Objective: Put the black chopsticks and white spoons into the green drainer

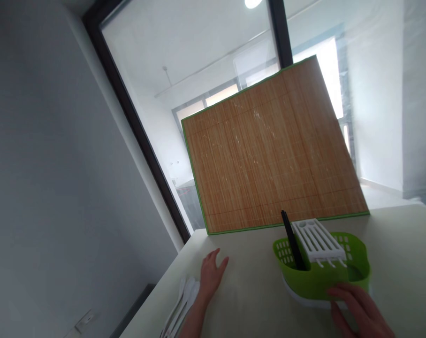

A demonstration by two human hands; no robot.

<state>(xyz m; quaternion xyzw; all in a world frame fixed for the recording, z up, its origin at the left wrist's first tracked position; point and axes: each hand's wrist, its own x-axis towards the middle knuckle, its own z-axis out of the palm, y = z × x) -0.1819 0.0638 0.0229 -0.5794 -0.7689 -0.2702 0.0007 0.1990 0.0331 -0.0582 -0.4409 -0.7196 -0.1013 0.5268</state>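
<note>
My left hand point(211, 274) hovers over or rests on the white table, with thumb and fingers apart and nothing in it. Close beside its wrist lie several white spoon-like utensils point(188, 295), partly hidden by my forearm. At the front of a green basket point(304, 284) is my right hand point(357, 307); its fingers touch the outer wall and are spread, not wrapped around it. The basket has a white base point(306, 300). Black chopsticks point(293, 244) lean inside it at the left, and a white slotted rack with small hooks point(320, 241) sits tilted across its top.
A bamboo mat point(269, 155) with green edging stands upright at the table's back edge, against a dark-framed window point(139, 126). The white table point(248, 300) ends at a slanting left edge, beyond which is a grey wall point(58, 164).
</note>
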